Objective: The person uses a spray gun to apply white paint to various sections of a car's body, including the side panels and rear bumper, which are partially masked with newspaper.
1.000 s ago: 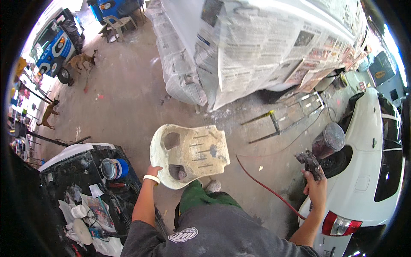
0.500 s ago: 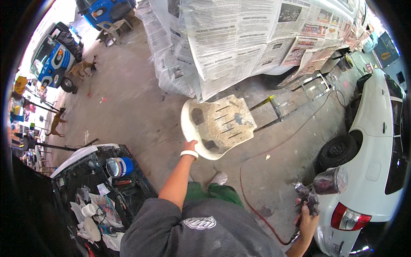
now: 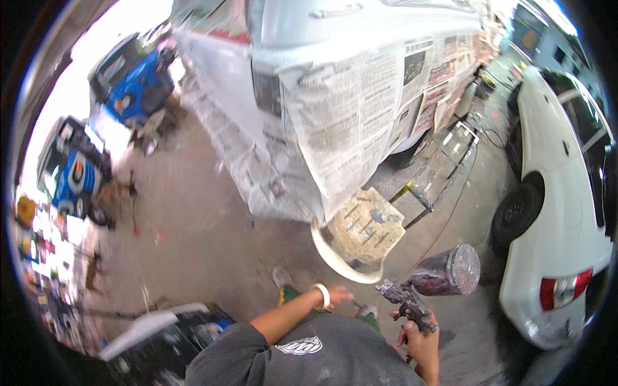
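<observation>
In my right hand (image 3: 421, 338) is a stained paint spray gun (image 3: 412, 307), its round cup (image 3: 444, 271) pointing off to the right. My left hand (image 3: 338, 296), with a white band at the wrist, hangs in front of my body with nothing in it and its fingers stretched out. Just beyond it stands a dirty cream plastic chair (image 3: 367, 225), apart from both hands. Past the chair is a vehicle whose lower body is masked with newspaper (image 3: 354, 109) and clear plastic sheeting (image 3: 225, 138); bare pale bodywork (image 3: 290, 32) shows above.
A white car (image 3: 547, 257) stands along the right. A metal frame (image 3: 438, 174) lies beyond the chair, near a thin hose (image 3: 456, 212). Blue vehicles (image 3: 132, 90) are at the far left, and a dark panel with a white edge (image 3: 154, 325) is at lower left.
My left hand has let go of the chair and drawn back toward my body. The spray gun has come inward to the left. My view has tilted up, showing more of the masked vehicle.
</observation>
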Action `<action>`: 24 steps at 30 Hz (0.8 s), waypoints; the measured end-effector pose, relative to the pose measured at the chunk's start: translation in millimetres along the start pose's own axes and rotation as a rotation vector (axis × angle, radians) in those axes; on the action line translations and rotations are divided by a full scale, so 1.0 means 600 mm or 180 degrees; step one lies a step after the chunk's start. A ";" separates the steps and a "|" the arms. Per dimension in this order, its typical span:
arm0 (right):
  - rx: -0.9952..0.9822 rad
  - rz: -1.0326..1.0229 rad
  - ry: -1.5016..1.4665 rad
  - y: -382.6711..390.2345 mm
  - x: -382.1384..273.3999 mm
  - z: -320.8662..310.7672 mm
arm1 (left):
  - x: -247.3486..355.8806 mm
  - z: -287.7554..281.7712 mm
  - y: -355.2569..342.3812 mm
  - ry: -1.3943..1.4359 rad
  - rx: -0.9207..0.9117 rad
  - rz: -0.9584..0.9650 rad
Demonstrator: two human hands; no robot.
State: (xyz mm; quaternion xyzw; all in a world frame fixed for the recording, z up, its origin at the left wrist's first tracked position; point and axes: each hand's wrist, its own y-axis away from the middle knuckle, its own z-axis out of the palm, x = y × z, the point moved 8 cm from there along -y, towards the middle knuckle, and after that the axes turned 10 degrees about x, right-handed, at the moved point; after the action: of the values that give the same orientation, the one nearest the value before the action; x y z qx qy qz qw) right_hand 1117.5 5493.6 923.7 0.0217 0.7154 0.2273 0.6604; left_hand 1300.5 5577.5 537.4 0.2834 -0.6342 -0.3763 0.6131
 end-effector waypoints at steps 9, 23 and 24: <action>0.1099 -0.0640 -0.0562 0.043 -0.175 0.232 | 0.282 -0.083 0.365 -0.1022 -0.2167 0.1960; 0.1717 -0.1713 -0.0059 0.053 -0.385 0.449 | 0.309 -0.214 0.533 -0.2279 -0.2671 0.3641; 0.1760 -0.1891 0.0062 0.046 -0.391 0.471 | 0.289 -0.231 0.537 -0.2521 -0.2918 0.3553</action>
State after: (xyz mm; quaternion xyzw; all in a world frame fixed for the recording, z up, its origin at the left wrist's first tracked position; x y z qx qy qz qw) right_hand 1409.9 5524.4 1145.8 -0.0113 0.7309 -0.1741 0.6598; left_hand 1455.5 5596.1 896.0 -0.5058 -0.6344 -0.3098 0.4957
